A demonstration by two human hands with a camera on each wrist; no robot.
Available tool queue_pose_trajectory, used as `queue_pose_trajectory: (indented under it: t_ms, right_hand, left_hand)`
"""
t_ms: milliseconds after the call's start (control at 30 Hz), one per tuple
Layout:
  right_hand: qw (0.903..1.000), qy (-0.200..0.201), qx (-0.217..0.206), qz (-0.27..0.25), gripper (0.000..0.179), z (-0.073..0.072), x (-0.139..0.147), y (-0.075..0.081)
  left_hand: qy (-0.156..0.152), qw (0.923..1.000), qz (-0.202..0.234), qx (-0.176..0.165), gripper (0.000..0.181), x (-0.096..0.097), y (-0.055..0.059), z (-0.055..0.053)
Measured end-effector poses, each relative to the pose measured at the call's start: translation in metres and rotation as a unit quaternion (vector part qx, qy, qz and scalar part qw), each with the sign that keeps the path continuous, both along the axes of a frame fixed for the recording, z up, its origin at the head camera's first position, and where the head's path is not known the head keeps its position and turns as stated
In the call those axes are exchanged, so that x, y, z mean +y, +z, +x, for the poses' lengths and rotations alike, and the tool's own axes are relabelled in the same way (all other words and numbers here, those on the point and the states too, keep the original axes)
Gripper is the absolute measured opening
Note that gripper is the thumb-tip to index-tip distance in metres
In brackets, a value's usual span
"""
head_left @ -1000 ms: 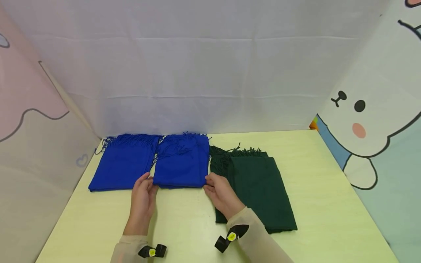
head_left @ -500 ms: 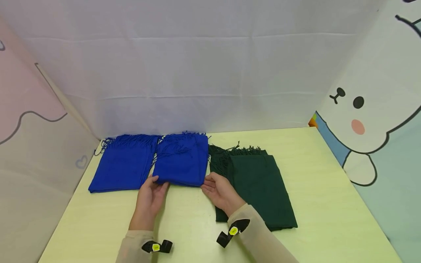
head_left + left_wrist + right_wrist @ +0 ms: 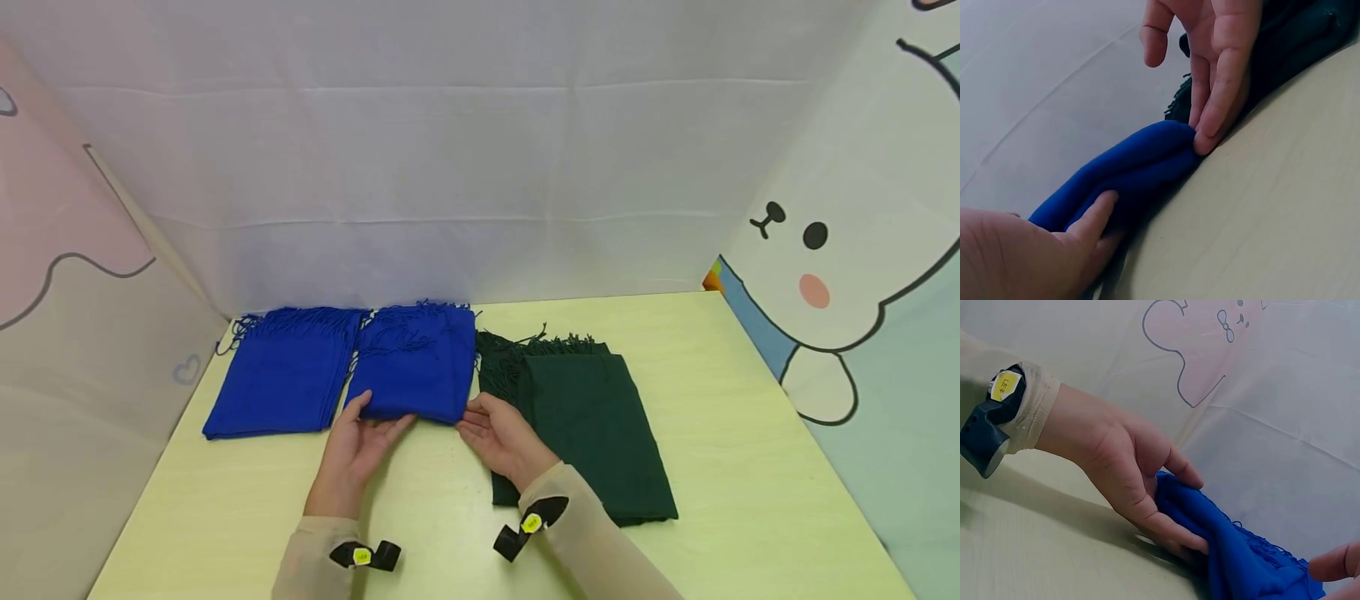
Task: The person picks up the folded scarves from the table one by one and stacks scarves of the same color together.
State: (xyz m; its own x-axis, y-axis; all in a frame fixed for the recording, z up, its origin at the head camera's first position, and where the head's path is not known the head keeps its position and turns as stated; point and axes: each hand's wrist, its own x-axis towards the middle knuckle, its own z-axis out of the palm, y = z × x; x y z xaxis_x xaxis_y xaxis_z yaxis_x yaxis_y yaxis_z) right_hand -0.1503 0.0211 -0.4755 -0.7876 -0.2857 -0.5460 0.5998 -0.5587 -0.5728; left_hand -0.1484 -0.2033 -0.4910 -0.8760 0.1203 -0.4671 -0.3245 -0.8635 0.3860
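A folded blue scarf [image 3: 411, 367] with fringe at its back edge lies in the middle of the group on the table. My left hand [image 3: 354, 458] holds its near edge, thumb over the top and fingers against the front and underside. In the right wrist view that hand [image 3: 1125, 462] lifts the edge slightly. At the near right corner is my right hand [image 3: 506, 442]. Its fingertips touch the scarf's end in the left wrist view, where the thumb [image 3: 1155, 50] stands apart from the cloth. The left fingertips are partly hidden beneath the scarf.
A second folded blue scarf [image 3: 281, 375] lies just left. To the right, a dark green fringed scarf [image 3: 592, 433] lies folded, partly under my right wrist. The pale table [image 3: 750, 467] meets a white curtain [image 3: 450, 167] behind and printed cloth at both sides.
My left hand has slid rightward along the scarf's near edge, its thumb now on top of the cloth. The near edge has risen a little. My right hand has barely moved.
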Motion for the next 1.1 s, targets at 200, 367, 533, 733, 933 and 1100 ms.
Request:
queue_pose_trajectory:
  t_ms: [200,367,533,733,933,1100]
  right_hand:
    - [1.0000,0.003,0.002,-0.004,0.055,-0.002,-0.002,-0.003]
    - [0.9998,0.015,0.000,-0.009,0.062,-0.008,-0.004,-0.003]
    - [0.9999,0.013,-0.005,-0.007,0.067,-0.018,-0.012,-0.004]
    - [0.9975,-0.014,-0.016,0.067,0.064,-0.023,-0.022,-0.007]
    - [0.9894,-0.012,0.005,0.145,0.054,-0.021,-0.028,-0.013]
    - [0.9867,-0.020,0.008,0.161,0.050,-0.020,-0.027,-0.016]
  left_hand:
    - [0.019,0.9975,0.068,0.000,0.067,0.003,0.000,-0.005]
    - [0.030,0.9958,0.087,0.000,0.066,0.005,0.000,-0.005]
    - [0.036,0.9928,0.114,-0.005,0.068,0.005,-0.003,-0.002]
    - [0.025,0.9932,0.113,-0.009,0.070,0.004,-0.006,0.002]
    - [0.029,0.9979,-0.056,0.013,0.064,-0.002,-0.005,0.009]
    - [0.012,0.9573,-0.289,0.013,0.059,-0.007,-0.001,0.011]
